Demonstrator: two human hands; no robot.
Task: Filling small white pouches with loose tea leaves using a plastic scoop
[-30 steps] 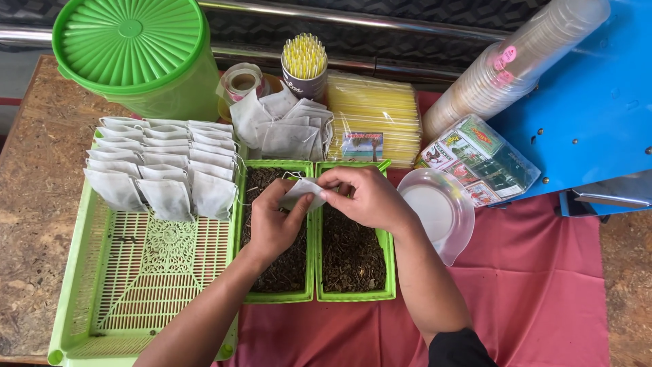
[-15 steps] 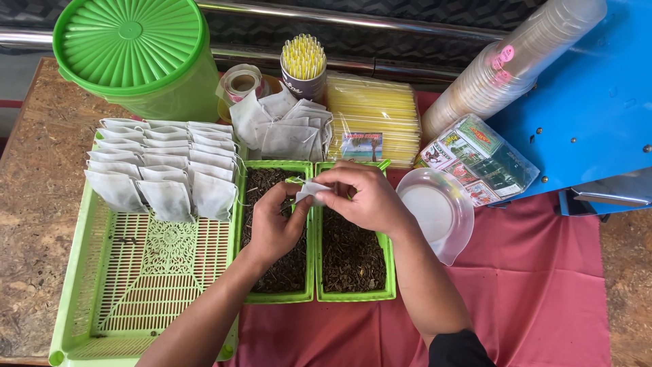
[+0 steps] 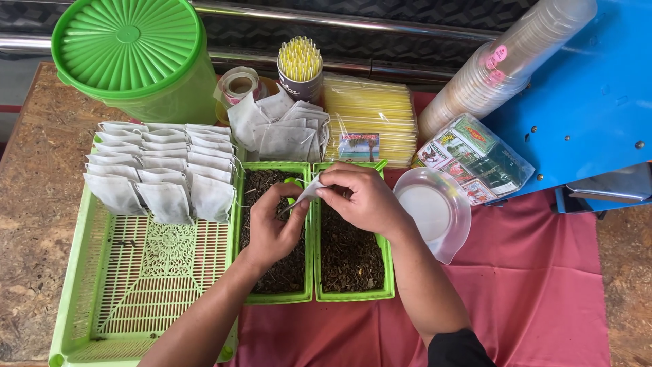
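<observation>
Hands: a small white paper bag [image 3: 311,190] is held between the left hand [image 3: 275,228] and the right hand [image 3: 363,200], fingers pinched shut on it, just above the two small green trays.
Step in hand: the bag looks to be held open or filled over the left small tray [image 3: 275,292] of dark dried leaves; which one cannot be told.
Next move: a gentle, steady grip seems needed, so that the thin paper is not torn and no leaves are spilled.
Nearby: filled bags [image 3: 159,173] are lined up on the big green mesh tray [image 3: 136,292]; empty bags [image 3: 278,129] are piled behind.
In the way: a clear lid [image 3: 435,211] lies close by the right wrist, and a cup of yellow straws [image 3: 300,68] stands behind.
</observation>
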